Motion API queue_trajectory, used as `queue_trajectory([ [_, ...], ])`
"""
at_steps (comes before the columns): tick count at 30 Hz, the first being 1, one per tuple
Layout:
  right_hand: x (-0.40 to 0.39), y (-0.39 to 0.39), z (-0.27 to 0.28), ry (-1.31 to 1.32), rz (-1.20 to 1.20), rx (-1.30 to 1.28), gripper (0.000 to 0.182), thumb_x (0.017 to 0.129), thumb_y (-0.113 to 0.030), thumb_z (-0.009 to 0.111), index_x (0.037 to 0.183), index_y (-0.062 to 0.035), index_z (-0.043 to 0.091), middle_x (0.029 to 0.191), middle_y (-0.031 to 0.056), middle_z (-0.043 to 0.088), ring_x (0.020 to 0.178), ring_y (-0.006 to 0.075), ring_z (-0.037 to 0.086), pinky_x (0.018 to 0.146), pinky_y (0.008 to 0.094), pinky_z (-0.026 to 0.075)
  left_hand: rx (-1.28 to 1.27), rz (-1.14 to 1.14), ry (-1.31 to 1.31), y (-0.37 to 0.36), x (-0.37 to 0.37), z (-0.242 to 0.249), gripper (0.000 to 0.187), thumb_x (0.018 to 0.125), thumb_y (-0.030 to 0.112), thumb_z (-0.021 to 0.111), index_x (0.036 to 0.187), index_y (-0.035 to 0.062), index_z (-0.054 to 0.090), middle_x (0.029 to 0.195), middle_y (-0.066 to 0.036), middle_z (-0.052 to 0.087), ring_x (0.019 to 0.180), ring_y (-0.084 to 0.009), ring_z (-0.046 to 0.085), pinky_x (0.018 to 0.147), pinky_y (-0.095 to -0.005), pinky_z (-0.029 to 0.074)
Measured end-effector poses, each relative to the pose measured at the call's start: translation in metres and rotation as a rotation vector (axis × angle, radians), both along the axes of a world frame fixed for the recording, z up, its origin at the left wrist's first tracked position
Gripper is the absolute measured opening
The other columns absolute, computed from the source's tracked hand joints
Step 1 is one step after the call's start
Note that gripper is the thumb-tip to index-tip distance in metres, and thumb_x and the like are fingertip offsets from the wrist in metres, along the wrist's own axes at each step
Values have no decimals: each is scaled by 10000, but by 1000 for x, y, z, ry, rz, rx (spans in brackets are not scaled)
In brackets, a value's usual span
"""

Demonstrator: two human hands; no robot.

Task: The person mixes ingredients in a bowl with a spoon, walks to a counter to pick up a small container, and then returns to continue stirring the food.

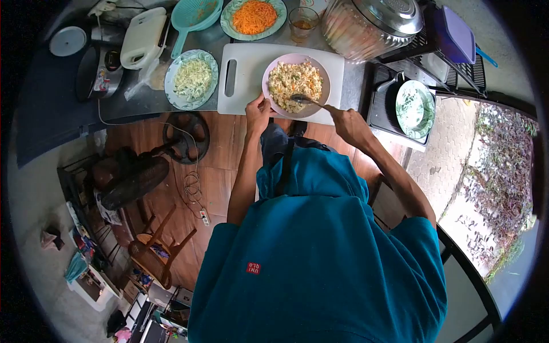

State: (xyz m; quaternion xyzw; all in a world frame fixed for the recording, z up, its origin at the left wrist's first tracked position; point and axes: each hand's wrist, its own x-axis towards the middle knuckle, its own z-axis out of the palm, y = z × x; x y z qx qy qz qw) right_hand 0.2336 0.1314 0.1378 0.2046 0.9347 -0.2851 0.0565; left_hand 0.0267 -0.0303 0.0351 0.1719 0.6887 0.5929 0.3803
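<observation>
A pale pink bowl (327, 86) of crumbly yellowish food mix (294, 83) with orange and green bits stands on a white cutting board (247, 94) at the counter's front edge. My left hand (259, 114) is closed on the bowl's rim at the lower left. In my right hand (350, 126) is the handle of a dark metal spoon (303, 99), whose tip rests in the mix. Left of the board lies a patterned plate (211, 63) of shredded pale cabbage (193, 79).
Behind the board are a plate of shredded carrot (254, 17), a turquoise strainer (194, 11), a glass (303, 24) and a large lidded jar (351, 28). A white sandwich maker (143, 37) sits left. A dish rack with a green-white plate (416, 108) is right.
</observation>
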Motion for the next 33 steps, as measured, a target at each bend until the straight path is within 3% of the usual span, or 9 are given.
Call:
queue_trajectory([
  [3, -2, -9, -18, -12, 63, 41, 480, 758, 27, 447, 1229, -46, 505, 628, 271, 572, 568, 398, 604, 530, 480, 492, -22, 18, -36, 3, -1, 4, 376, 912, 20, 465, 1281, -44, 444, 958, -151, 612, 740, -208, 652, 638, -304, 586],
  [8, -8, -12, -35, -131, -38, 98, 510, 750, 26, 460, 1248, -82, 499, 656, 270, 582, 597, 411, 605, 541, 499, 485, -33, 26, -27, 0, 1, 5, 364, 904, 18, 470, 1267, -21, 472, 918, -135, 625, 756, -206, 653, 644, -316, 591],
  [10, -7, -8, -34, -66, -6, 93, 426, 811, -32, 430, 1229, -65, 503, 662, 260, 596, 610, 397, 614, 551, 491, 504, -5, 37, -56, 1, 1, -2, 362, 904, 19, 471, 1263, -19, 477, 909, -131, 626, 751, -201, 651, 642, -314, 591],
  [17, -10, -10, -9, -26, -159, -45, 362, 828, -46, 424, 1170, -47, 542, 685, 243, 605, 631, 417, 604, 586, 502, 502, -11, -5, 39, -2, 0, -7, 352, 915, 10, 451, 1262, -50, 461, 953, -138, 611, 746, -205, 646, 647, -311, 587],
  [18, -12, -14, -10, -26, -162, -45, 362, 828, -46, 424, 1170, -47, 542, 685, 243, 605, 631, 417, 604, 586, 502, 502, 25, 38, -19, -1, 1, -10, 335, 895, 15, 477, 1225, -36, 504, 876, -101, 627, 746, -146, 624, 637, -308, 588],
  [20, -15, -25, -18, 81, -121, -67, 373, 841, -41, 445, 1205, -44, 529, 659, 277, 579, 590, 423, 593, 575, 500, 489, 20, 37, 2, -2, -1, -14, 337, 897, 18, 477, 1229, -35, 501, 877, -102, 627, 750, -147, 624, 644, -308, 588],
  [25, -12, -47, -32, -18, -76, 101, 457, 816, -30, 442, 1268, -90, 468, 646, 281, 573, 593, 428, 594, 561, 513, 490, 6, 74, -32, 0, 1, -8, 346, 901, 23, 477, 1243, -28, 493, 882, -104, 629, 758, -159, 629, 657, -309, 587],
  [27, -13, -46, -25, -51, -145, 64, 436, 825, -31, 442, 1256, -94, 480, 677, 291, 579, 624, 452, 592, 592, 530, 486, 22, 74, -112, -2, 1, -6, 351, 900, 18, 479, 1249, -22, 492, 901, -102, 630, 749, -168, 634, 640, -315, 589],
  [33, -43, -37, 1, 84, -303, -187, 323, 852, -49, 442, 1145, -66, 579, 723, 305, 579, 694, 466, 588, 631, 538, 476, -23, 31, -32, -2, 0, -7, 340, 909, 16, 463, 1246, -11, 502, 922, -103, 623, 698, -164, 636, 607, -289, 587],
])
